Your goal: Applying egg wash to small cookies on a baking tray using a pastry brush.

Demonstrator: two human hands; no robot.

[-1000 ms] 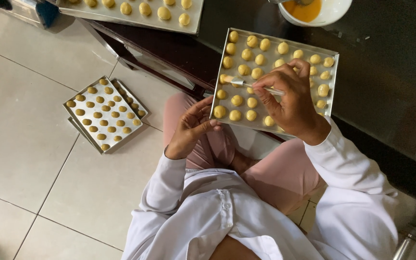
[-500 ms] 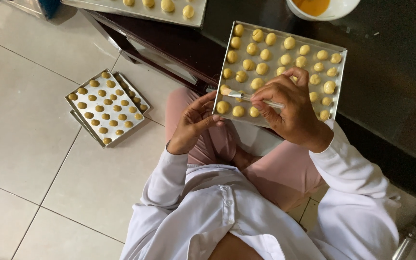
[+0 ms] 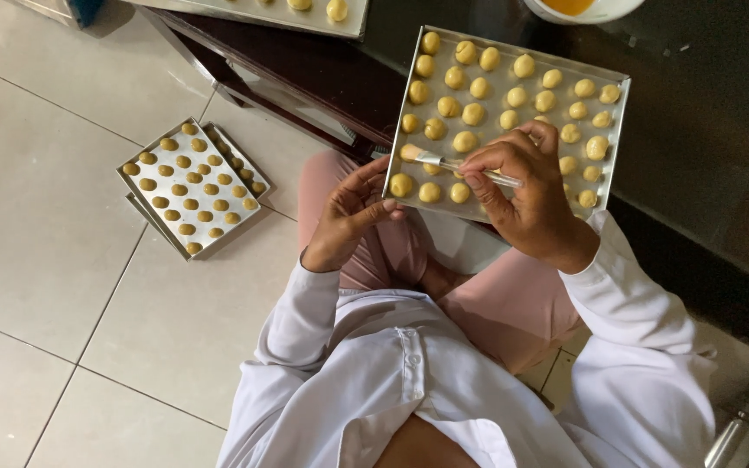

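A: What are the fingers doing?

B: The right hand [image 3: 526,195] has its fingers pinched tight around a slim brush [image 3: 457,165], thumb pressing against the handle. The bristle tip rests on a dough ball [image 3: 409,152] at the left edge of the baking tray [image 3: 619,113]. That tray sits on the dark table [image 3: 721,130], its near edge overhanging the person's lap.

A: And the other hand?

B: The left hand [image 3: 353,212] has loosely curled, half-open fingers; the fingertips meet the tray's near left corner, steadying it. It grips nothing fully.

A: How much room is there?

B: Tight on the tray: dough balls fill it in rows, and the right hand covers the near right part. To the left, pale floor tiles [image 3: 36,191] lie open, with two stacked trays of darker balls [image 3: 191,186] well apart from both hands. Another tray [image 3: 305,13] and a bowl of yellow liquid [image 3: 578,9] sit at the table's far edge.
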